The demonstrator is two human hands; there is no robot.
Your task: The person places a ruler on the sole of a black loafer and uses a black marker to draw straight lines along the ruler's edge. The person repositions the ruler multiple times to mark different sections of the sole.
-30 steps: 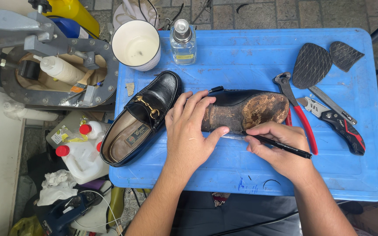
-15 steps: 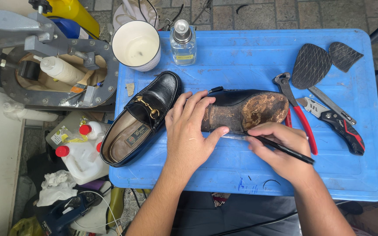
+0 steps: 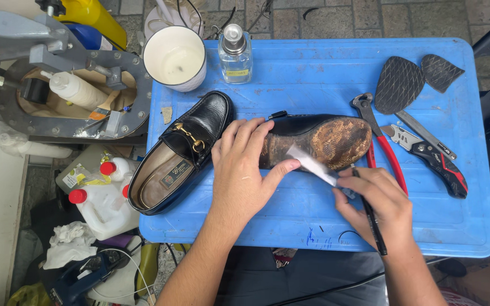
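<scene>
A black shoe lies sole-up (image 3: 330, 139) on a blue plastic table (image 3: 313, 73); its sole is worn and brown. My left hand (image 3: 245, 170) presses flat on the heel end of that sole. My right hand (image 3: 378, 204) holds a black pen and pinches a small pale strip (image 3: 310, 163) that lies across the sole's near edge. A matching black loafer (image 3: 180, 153) with a gold buckle sits upright to the left, overhanging the table's edge.
On the table: a white cup (image 3: 175, 58), a clear glass bottle (image 3: 235, 56), red-handled pincers (image 3: 381, 141), a utility knife (image 3: 432, 158), two black rubber sole pieces (image 3: 401, 84). A grey metal stand (image 3: 58, 68) and white jugs with red caps (image 3: 100, 198) are at the left.
My right hand has slid down and to the right along the sole's edge, and the pale strip now shows between my two hands. The left hand stays put.
</scene>
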